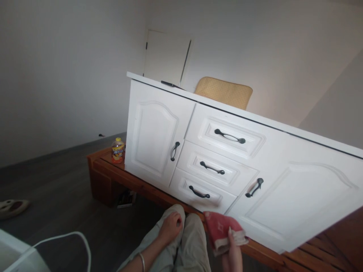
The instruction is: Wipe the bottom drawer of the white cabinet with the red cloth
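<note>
My right hand grips a folded red cloth with a pale edge and a light pattern. The cloth is just in front of the lower right part of the white cabinet, beside my right knee. On my left knee rests my left hand, its fingers curled into a loose fist with nothing showing in it. Dark metal handles are on the cabinet; the bottom drawer handle is the one closest to both hands. The drawers and doors in view are closed.
The cabinet stands on a reddish-brown wooden bench. A yellow-capped bottle is at its left end. Behind the cabinet is a tan chair back. At lower left are a white cable and a pale slipper on the floor.
</note>
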Demonstrator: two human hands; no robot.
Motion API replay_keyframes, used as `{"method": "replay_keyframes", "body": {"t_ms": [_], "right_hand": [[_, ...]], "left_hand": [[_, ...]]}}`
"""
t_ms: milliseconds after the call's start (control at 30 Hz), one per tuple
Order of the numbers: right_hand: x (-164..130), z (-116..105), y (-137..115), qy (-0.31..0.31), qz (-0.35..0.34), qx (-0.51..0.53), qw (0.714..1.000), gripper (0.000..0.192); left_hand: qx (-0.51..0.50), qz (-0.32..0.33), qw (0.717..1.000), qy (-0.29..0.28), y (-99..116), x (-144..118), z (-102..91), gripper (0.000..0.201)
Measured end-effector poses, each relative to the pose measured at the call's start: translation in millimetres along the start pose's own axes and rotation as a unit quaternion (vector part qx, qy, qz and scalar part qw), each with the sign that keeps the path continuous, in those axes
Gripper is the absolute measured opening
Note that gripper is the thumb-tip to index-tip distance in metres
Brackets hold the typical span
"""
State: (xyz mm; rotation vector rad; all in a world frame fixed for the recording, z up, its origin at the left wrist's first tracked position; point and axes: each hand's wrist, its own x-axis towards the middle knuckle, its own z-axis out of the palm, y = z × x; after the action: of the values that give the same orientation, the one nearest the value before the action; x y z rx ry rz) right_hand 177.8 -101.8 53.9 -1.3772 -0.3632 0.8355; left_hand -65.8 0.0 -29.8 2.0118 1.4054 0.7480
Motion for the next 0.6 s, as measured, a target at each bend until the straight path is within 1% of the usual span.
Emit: {"method": "replay_keyframes", "body": {"t_ms": [33,100,133,167,200,267,333,367,467,600], "right_hand": [[13,2,-14,0.080,-0.037,0.003,0.996,0.085],[37,14,-41,0.188,-0.095,-0.051,0.976,0.077],[48,24,-53,0.227,-0.126,-0.084,0.962,0.073],[57,37,-62,0.245,-0.153,-0.095,0.953,0.070],[64,50,-68,0.252,-0.178,-0.102,0.946,0.068],[74,77,-70,0.263,-0.220,-0.100,0.934,0.074],[77,97,-65,0.270,-0.248,-0.091,0.926,0.081],[78,103,-61,0.270,-0.257,-0.084,0.924,0.083],[79,112,-49,0.246,-0.267,-0.065,0.930,0.085],[81,121,-36,0.192,-0.260,-0.066,0.944,0.093]], "left_hand": [[0.004,0.001,1.000,-0.001,0,0,0.2,0.015],[0.012,0.004,1.000,0.000,0,0,1.0,0.016],[0.016,0.005,1.000,0.001,0,0,1.4,0.017],[0.018,0.007,1.000,0.002,-1,0,1.7,0.019],[0.021,0.009,1.000,0.003,-1,0,1.9,0.020],[0.025,0.010,1.000,0.006,-1,0,2.0,0.021],[0.030,0.010,0.999,0.007,-1,0,2.0,0.022],[0.033,0.009,0.999,0.007,-1,1,2.1,0.022],[0.041,0.008,0.999,0.005,1,2,2.8,0.022],[0.048,0.005,0.999,0.002,3,3,4.3,0.020]]}}
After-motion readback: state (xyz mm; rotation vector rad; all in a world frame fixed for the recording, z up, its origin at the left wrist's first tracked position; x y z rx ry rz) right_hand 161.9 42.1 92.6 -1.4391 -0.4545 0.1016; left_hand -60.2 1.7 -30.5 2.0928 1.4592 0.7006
